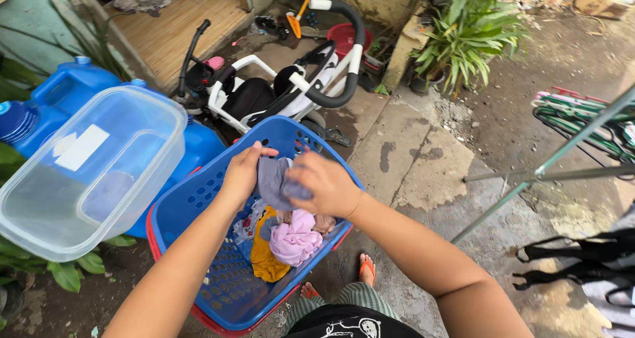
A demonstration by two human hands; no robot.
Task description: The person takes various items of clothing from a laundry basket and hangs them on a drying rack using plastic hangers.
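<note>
We have both hands over the blue laundry basket (198, 199), and between them a small grey cloth (274, 179) is lifted just above the pile. Our left hand (241, 172) pinches its left edge, fingers closed on the fabric; our right hand (327, 186) is clenched around the other side, knuckles up. The step in hand looks to us like drawing one piece of washing out and opening it; what it calls for is a shake or a pull apart so the cloth spreads flat.

Below it in the basket lie a pink garment (294, 239) and a yellow one (264, 258), touching each other. A clear plastic tub (92, 172) sits just left of the basket, in front of blue water jugs (66, 90). A child's tricycle (284, 80) stands behind the basket, close to its far rim. To our right a metal drying rack (549, 166) leans across the wet concrete, with dark clothing (582, 258) near its foot, and our sandalled feet (367, 268) stand beside the basket.
</note>
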